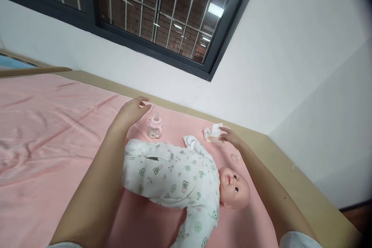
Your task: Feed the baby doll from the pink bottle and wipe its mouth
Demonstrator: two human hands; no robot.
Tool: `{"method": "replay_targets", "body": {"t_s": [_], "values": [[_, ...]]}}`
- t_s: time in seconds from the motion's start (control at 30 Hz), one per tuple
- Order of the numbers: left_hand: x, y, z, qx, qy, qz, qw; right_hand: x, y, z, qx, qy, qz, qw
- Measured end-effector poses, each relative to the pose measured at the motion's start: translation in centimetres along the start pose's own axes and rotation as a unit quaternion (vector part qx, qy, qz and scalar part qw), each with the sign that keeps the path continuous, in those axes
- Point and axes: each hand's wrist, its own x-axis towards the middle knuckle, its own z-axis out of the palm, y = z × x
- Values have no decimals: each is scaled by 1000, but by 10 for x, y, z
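As the right hand [231, 137] touches tissue [216, 130], the doll [174, 170] lies crosswise, head [236, 189] rightward.

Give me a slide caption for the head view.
Baby doll in white printed clothes lies on pink sheet; left hand by pink-and-clear bottle, right hand at white tissue.

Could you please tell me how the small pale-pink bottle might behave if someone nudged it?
The bottle would probably tip under a firm push, as it stands upright on a soft-looking pink sheet. Once over, it might roll a little, since its body looks rounded.
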Motion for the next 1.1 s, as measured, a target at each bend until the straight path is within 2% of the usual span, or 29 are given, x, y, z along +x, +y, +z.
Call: {"method": "replay_targets", "body": {"t_s": [0.13, 0.23, 0.37, 0.47, 0.57, 0.67, 0.73, 0.83, 0.97, 1.1], "values": [[5, -6, 4, -6, -9, -21, 1000, 10, 3, 2, 24, -60, 56, 996], [5, -7, 6, -7, 2, -26, 1000, 16, 12, -2, 15, -59, 69, 996], [6, -12, 8, 5, -24, -47, 999, 14, 24, -13, -25, 8, 39, 999], [9, -20, 13, 41, -92, -53, 993, 4, 38, -24, -67, 64, -5, 996], [10, -26, 22, 75, -170, -45, 982, -7, 68, -32, -104, 115, -36, 987], [11, -29, 37, 82, -199, -35, 976, -16, 112, -32, -133, 188, -86, 969], [12, -30, 47, 80, -211, -22, 974, -21, 139, -26, -89, 203, -78, 972], [14, -33, 60, 79, -216, -7, 973, -31, 165, -13, 12, 192, -21, 981], [17, -40, 70, 83, -198, -9, 977, -42, 172, -2, 84, 164, 40, 982], [18, -43, 75, 78, -190, -7, 979, -44, 177, -3, 82, 146, 20, 986]]}}
